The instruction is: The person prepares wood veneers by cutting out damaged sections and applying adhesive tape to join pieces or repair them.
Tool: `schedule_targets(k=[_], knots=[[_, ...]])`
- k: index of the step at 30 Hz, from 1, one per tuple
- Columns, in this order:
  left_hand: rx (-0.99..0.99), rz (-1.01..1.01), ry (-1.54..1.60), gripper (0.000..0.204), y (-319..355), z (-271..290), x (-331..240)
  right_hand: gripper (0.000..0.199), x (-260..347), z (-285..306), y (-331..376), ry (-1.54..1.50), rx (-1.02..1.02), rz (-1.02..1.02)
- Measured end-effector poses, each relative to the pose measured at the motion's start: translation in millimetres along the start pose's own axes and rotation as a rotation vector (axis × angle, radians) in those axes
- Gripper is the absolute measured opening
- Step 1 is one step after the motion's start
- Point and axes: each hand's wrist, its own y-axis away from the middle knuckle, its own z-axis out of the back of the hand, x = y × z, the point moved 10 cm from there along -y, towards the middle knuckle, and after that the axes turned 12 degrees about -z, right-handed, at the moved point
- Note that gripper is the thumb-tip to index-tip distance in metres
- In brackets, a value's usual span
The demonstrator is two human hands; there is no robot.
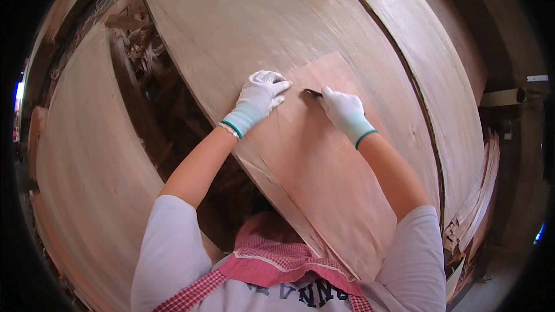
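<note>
A reddish, thin wood veneer sheet [324, 167] lies over a larger pale wood sheet [243, 29]. My left hand [263, 92], in a white glove with a green-edged cuff, rests at the left edge of the veneer, its fingers slightly spread. Just to its right, my right hand [345, 108], gloved the same way, is closed around a small dark knife [313, 92]. The knife's tip points left, toward my left fingers, low over the veneer. Most of its handle is hidden in my grip, and whether the tip touches the sheet cannot be told.
Another pale wood sheet [92, 133] lies at the left, across a dark gap [167, 115] holding scraps. A narrow dark seam [399, 46] runs along the right of the large sheet. Torn veneer strips [477, 190] hang at the far right.
</note>
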Motion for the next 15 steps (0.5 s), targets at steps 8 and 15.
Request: schedule_targets(k=[8, 15], knots=[[-0.291, 0.103, 0.113, 0.010, -56.0, -14.2, -47.4, 0.026, -23.1, 7.1, 25.6, -0.141, 0.006, -0.034], [-0.298, -0.066, 0.036, 0.015, -61.1, -91.6, -38.8, 0.046, -68.2, 25.9, 65.1, 0.027, 0.162, -0.149]])
